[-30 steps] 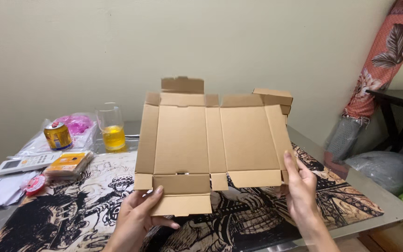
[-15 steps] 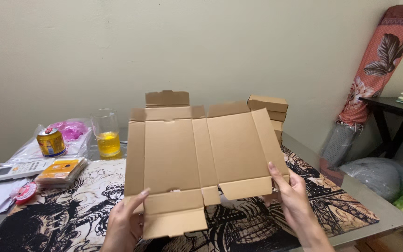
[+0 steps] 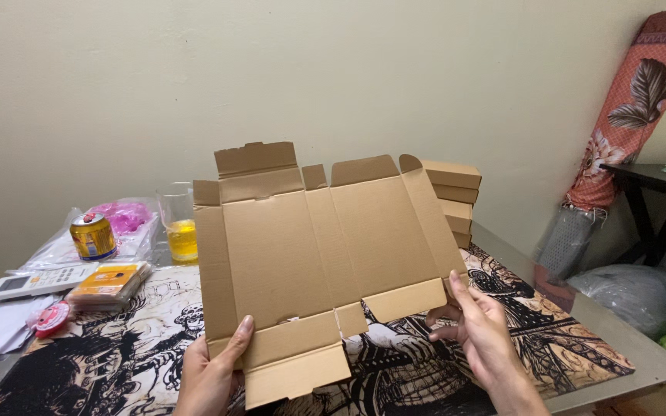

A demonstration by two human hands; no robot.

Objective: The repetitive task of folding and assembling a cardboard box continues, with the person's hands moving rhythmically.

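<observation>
Flat unfolded cardboard box blank [image 3: 321, 254] held upright above the bench [image 3: 618, 339], creased panels facing the camera. Left hand [image 3: 213, 370]: fingers pinch the lower left flap, thumb in front. Right hand [image 3: 483, 335]: fingers grip the lower right edge; stacked folded cardboard boxes [image 3: 452, 196] stand behind.

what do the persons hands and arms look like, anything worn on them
Both are bare: the left hand and the right hand show no gloves, rings, watch or bracelet. No sleeve reaches the wrists or the parts of the forearms in view. Fingers are slim, with short, plain nails. No markings or tattoos show.
</observation>
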